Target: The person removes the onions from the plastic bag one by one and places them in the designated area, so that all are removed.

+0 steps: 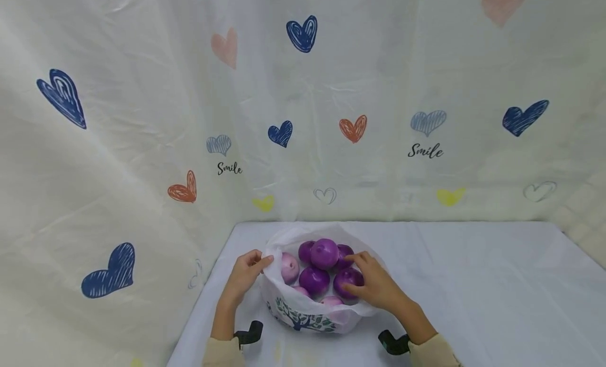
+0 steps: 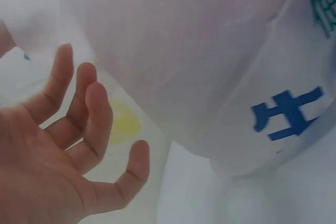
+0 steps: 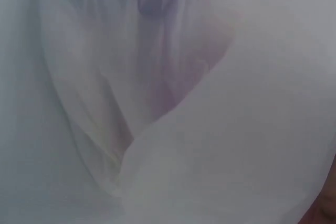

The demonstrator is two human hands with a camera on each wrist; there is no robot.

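White bag [image 1: 298, 304]: sits at 6 o'clock in my head view, on the surface [image 1: 450, 283], its top open.
Left hand [image 1: 246, 272]: at about 9 o'clock on the bag, where I see finger and thumb pinch its edge.
Right hand [image 1: 379, 283]: thumb and fingers bend round a purple ball [image 1: 347, 278], inside the bag near 3 o'clock; how tight, I can't tell.
Ball pile [image 1: 324, 254]: bunched at 12 o'clock, with a pink ball [image 1: 290, 268] at 9.
Slip: I think a loose grip could drop that round ball.
Roll: bumping the pile might tip its top ball.
Floppy edge: if the left hand let go, it might fold in.
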